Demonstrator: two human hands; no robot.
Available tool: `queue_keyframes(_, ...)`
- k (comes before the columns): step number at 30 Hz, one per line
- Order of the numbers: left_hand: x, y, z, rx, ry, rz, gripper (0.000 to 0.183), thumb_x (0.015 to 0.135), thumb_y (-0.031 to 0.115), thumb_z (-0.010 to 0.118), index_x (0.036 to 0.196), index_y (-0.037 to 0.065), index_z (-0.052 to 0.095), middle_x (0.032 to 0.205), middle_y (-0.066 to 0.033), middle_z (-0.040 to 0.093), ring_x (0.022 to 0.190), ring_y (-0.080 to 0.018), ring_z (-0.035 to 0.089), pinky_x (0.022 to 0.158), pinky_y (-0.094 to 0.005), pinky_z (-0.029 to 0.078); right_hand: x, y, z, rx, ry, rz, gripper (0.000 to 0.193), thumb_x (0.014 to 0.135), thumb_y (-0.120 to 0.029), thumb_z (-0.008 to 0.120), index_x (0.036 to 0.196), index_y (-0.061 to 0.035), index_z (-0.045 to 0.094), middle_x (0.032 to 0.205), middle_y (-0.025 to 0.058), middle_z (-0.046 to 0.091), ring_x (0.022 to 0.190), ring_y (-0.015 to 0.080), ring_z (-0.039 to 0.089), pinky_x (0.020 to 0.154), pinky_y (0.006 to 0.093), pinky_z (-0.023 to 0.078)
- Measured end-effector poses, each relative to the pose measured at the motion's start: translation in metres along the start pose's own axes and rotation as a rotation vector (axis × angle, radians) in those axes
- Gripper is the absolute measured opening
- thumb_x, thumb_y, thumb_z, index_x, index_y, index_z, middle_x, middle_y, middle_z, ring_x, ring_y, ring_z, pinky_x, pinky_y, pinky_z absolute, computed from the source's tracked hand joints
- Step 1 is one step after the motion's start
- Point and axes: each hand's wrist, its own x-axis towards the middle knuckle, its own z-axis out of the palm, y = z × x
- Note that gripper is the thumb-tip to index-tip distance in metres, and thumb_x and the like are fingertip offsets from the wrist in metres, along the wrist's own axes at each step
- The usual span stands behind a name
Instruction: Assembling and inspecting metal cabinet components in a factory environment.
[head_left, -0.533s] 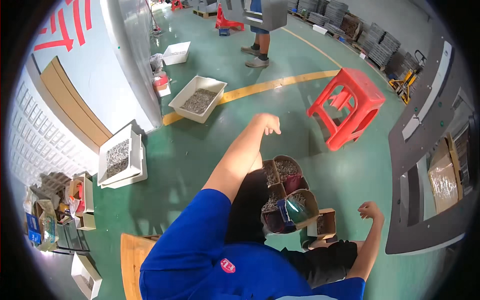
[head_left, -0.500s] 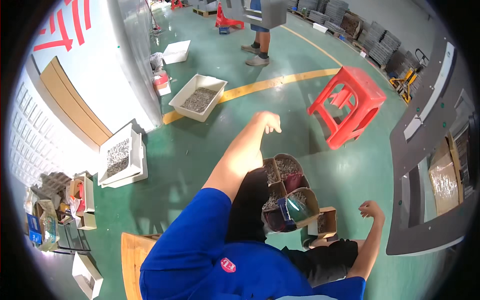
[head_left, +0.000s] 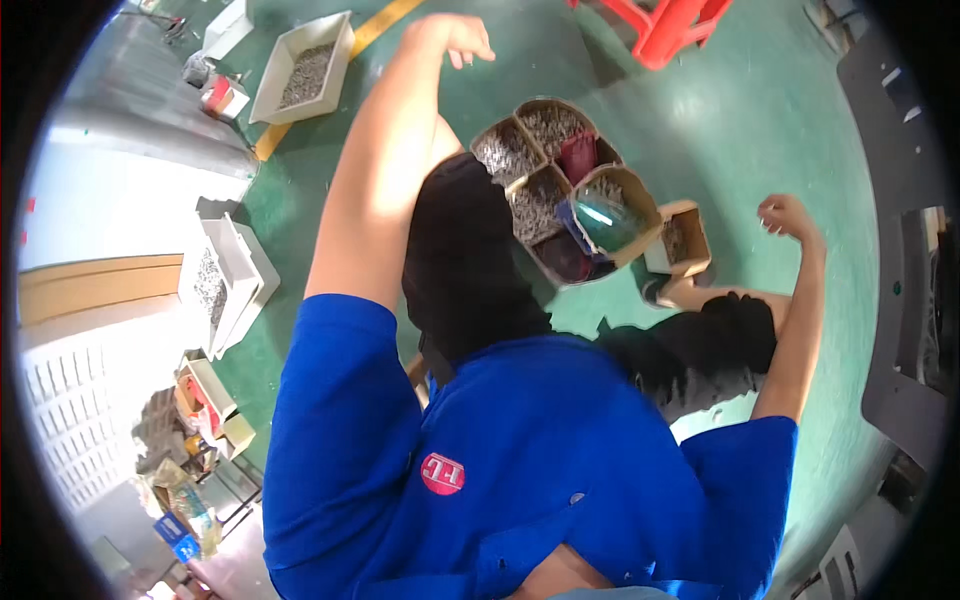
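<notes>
1. Cardboard boxes (head_left: pixel 560 190) of small metal parts sit clustered on the green floor (head_left: pixel 740 130) before the person's knees, untouched.
2. Right hand (head_left: pixel 785 215), loosely curled and empty, hangs raised beside the small outer box (head_left: pixel 682 238).
3. Left hand (head_left: pixel 455 35), fingers slightly bent, empty, reaches beyond the boxes.
4. Sorting looks unfinished; versus earlier, the view has tilted downward.

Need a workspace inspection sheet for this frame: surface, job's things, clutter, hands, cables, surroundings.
Surface: green floor, yellow line across the top left.
Job's things: cluster of cardboard bins of small metal parts in front of the person; small cardboard box beside it.
Clutter: white trays of parts and on the left.
Hands: left hand raised, fingers curled, holds nothing; right hand raised, loosely fisted, no grip on anything.
Cables: nothing seen.
Surroundings: red stool, grey machine on the right.
</notes>
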Motion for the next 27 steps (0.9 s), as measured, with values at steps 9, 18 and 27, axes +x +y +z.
queue_keyframes(9,0.065,0.020,0.041,0.430,0.188,0.251,0.041,0.077,0.022,0.059,0.115,0.007,0.056,0.082,-0.0204,0.064,0.071,-0.0360,0.061,0.062,-0.0444,0.048,-0.003,0.006,0.006,-0.018,0.036,0.033,0.024,0.077,-0.023,0.058,0.090,-0.0039,0.061,0.071,0.0059,0.061,0.060,0.0131,0.057,0.053,0.0272,0.044)
queue_keyframes(18,0.092,0.077,0.240,0.234,0.063,0.176,0.025,0.071,0.020,0.061,0.093,0.009,0.068,0.103,-0.0137,0.063,0.094,-0.0271,0.061,0.079,-0.0388,0.049,-0.012,0.003,0.003,0.007,0.059,0.007,0.024,0.076,-0.022,0.059,0.091,-0.0034,0.060,0.072,0.0049,0.060,0.062,0.0134,0.057,0.054,0.0267,0.043)
queue_keyframes(27,0.080,0.067,0.356,0.162,0.140,0.026,0.041,0.079,0.020,0.051,0.119,0.017,0.048,0.128,-0.0158,0.040,0.121,-0.0359,0.037,0.089,-0.0526,0.038,-0.004,0.036,0.012,0.125,0.057,-0.076,0.022,0.073,-0.009,0.062,0.091,0.0040,0.059,0.067,0.0096,0.060,0.058,0.0145,0.057,0.055,0.0286,0.046)
